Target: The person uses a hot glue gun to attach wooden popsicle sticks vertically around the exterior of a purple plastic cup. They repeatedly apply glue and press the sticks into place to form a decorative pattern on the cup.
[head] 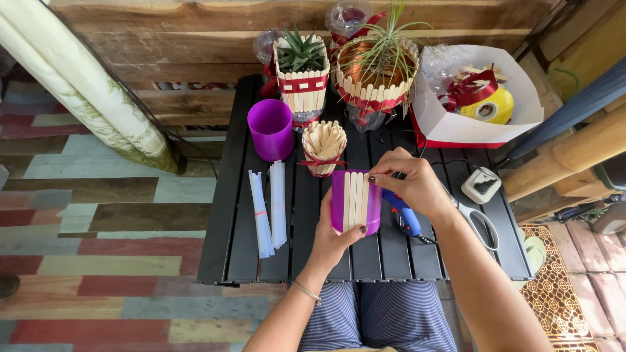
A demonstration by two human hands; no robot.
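Over the black table [241, 215], left hand [332, 238] grips purple cup [339, 202]; right hand [407, 182] pinches stick [365, 202].

Purple cup [339, 202] with wooden sticks [357, 199] (four side by side) between left hand [332, 238] and right hand [411, 182].

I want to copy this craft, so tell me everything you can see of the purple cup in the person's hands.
The purple cup looks like glossy plastic and is held above the black slatted table. Four or so pale wooden sticks stand side by side on its facing wall. The left hand grips it from below, thumb on the sticks; the right hand pinches the rightmost stick near the rim.
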